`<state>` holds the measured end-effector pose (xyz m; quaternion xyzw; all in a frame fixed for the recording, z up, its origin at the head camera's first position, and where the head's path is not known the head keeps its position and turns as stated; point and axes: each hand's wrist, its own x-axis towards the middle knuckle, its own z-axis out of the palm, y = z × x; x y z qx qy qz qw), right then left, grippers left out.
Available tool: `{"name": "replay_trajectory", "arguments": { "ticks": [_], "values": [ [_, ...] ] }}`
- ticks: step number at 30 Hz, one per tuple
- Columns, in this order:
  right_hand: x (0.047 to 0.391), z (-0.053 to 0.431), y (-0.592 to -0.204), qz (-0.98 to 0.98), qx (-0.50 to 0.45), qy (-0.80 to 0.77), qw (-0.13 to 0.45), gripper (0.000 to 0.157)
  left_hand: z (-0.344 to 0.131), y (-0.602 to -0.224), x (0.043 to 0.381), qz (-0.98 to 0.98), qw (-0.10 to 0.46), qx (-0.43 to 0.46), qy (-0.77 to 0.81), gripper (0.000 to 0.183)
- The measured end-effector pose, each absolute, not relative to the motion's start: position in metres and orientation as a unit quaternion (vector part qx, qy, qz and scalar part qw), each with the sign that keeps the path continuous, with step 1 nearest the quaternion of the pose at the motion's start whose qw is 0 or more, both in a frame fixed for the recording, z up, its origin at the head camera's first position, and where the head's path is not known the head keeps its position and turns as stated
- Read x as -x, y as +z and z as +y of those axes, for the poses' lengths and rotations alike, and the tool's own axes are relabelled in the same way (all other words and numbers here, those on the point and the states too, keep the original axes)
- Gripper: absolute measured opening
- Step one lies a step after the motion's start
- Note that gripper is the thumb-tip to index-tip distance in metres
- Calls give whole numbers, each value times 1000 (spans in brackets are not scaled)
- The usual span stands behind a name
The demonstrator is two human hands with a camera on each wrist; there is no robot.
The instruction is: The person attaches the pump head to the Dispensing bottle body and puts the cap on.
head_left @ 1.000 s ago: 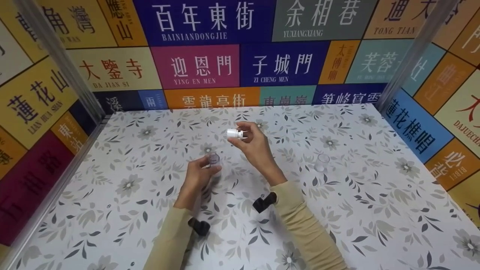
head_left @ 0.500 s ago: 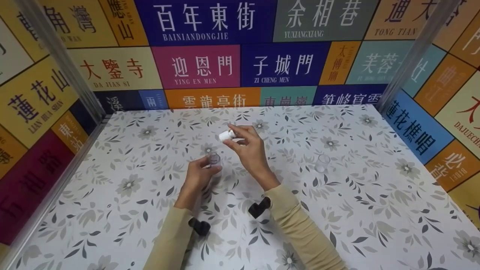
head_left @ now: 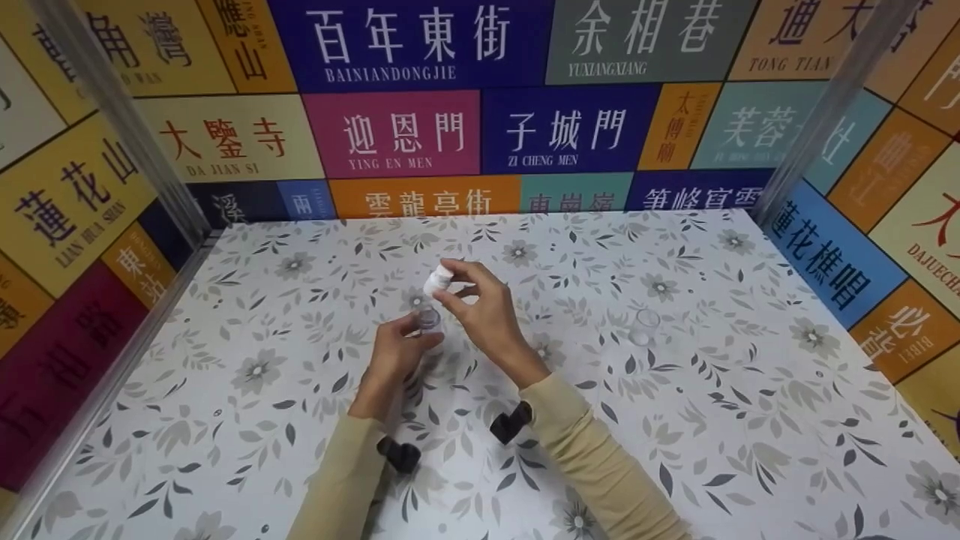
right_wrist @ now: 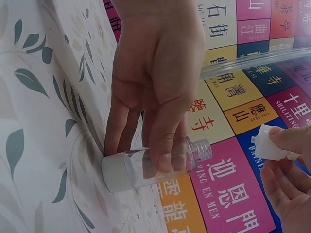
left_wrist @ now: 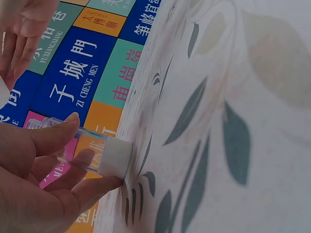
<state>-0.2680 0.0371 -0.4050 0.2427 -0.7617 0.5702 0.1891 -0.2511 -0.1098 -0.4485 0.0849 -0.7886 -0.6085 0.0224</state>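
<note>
My left hand [head_left: 396, 349] grips a small clear bottle [right_wrist: 138, 170] that stands upright on the table. Its white base [left_wrist: 115, 156] is at the tabletop, and the threaded neck is open at the top. Just above and slightly right of that neck, my right hand [head_left: 487, 319] pinches a white pump head [right_wrist: 268, 143] between thumb and fingers. The white piece is tilted and is apart from the bottle. In the head view, a clear cup-shaped cap [head_left: 644, 328] stands on the table to the right of both hands.
A white tabletop [head_left: 750, 420] with a leaf and flower pattern lies under everything. Colourful sign panels [head_left: 405, 131] wall it at the back and both sides. Clear corner posts [head_left: 806, 112] stand at the back. Each sleeve carries a black wrist camera [head_left: 511, 422].
My right hand has moved left and down towards the bottle, turning the white pump head from sideways to a steep tilt. My left hand, the bottle and the clear cap have stayed in place.
</note>
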Motion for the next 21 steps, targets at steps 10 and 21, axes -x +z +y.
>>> {"name": "replay_trajectory", "arguments": {
  "ticks": [10, 21],
  "values": [
    [268, 32, -416, -767, -291, 541, 187, 43, -112, -449, 252, -796, 9, -85, -600, 51],
    [271, 30, -426, -780, -320, 504, 188, 41, -111, -449, 251, -805, 24, -83, -586, 39]
  ]
}}
